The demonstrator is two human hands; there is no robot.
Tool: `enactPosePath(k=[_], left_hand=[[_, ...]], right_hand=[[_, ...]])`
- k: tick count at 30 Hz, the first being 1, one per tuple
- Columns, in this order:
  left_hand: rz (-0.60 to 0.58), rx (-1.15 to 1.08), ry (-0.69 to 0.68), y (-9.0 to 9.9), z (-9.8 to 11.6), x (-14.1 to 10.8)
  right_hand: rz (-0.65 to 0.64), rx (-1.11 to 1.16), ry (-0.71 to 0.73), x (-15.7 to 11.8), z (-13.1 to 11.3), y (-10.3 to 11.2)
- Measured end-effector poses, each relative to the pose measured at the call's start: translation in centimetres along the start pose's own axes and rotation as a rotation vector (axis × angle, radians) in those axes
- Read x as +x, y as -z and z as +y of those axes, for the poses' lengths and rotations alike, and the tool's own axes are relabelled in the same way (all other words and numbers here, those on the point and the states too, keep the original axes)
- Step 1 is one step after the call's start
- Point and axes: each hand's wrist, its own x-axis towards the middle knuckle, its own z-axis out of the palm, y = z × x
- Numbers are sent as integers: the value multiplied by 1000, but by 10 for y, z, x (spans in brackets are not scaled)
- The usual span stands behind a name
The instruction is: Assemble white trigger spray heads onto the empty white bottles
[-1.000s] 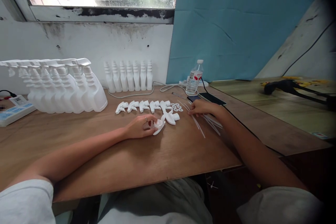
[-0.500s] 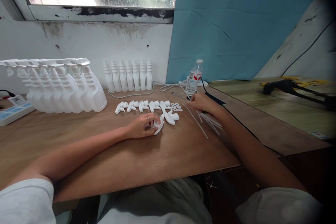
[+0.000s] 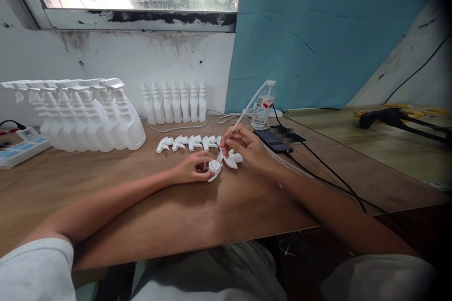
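Note:
My left hand (image 3: 193, 168) is closed on a white spray head (image 3: 214, 166), whose round collar opening faces up, low over the table. In my right hand (image 3: 243, 143) a thin white tube (image 3: 248, 106) is pinched; it slants up to the right, and its lower end is by the fingertips, close to the spray head. Another white spray head (image 3: 231, 160) lies just under my right fingers. Behind my hands several white spray heads (image 3: 180, 143) lie in a row. More thin tubes (image 3: 291, 165) lie partly under my right forearm.
White spray bottles (image 3: 129, 124) stand in a row at the left, beside a power strip (image 3: 30, 149). Smaller white bottles (image 3: 175, 106) line the wall. A water bottle (image 3: 262, 109), a phone (image 3: 273, 141) and black cables are at the right of the brown table (image 3: 158, 225).
My right hand has come left and nearer from the pile of tubes, now with a tube in it. The phone has come into view. My left hand has stayed on the spray head.

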Motion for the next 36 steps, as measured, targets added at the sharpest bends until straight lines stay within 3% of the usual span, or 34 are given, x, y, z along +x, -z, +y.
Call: enactPosePath(k=[14,19,22,25,31,36], left_hand=[[8,-14,-26,-1,-1,-1],[18,18,-41,-1,-1,0],[24,27,-30,-1,-1,0],[9,23,-30,0,0,0],[9,28,-36,-1,0,-1],[4,10,-34,-1,1,-2]], right_hand=[[-34,-57,-7,-2,0,-1],[-110,-322,-44,-1,1,-4],[-190,-528,18,0,12,-5],[-181,-632,4,-1,24,-5],[-130,-649,-42,-4,30,-9],[-169,-624,-67,-5,30,-12]])
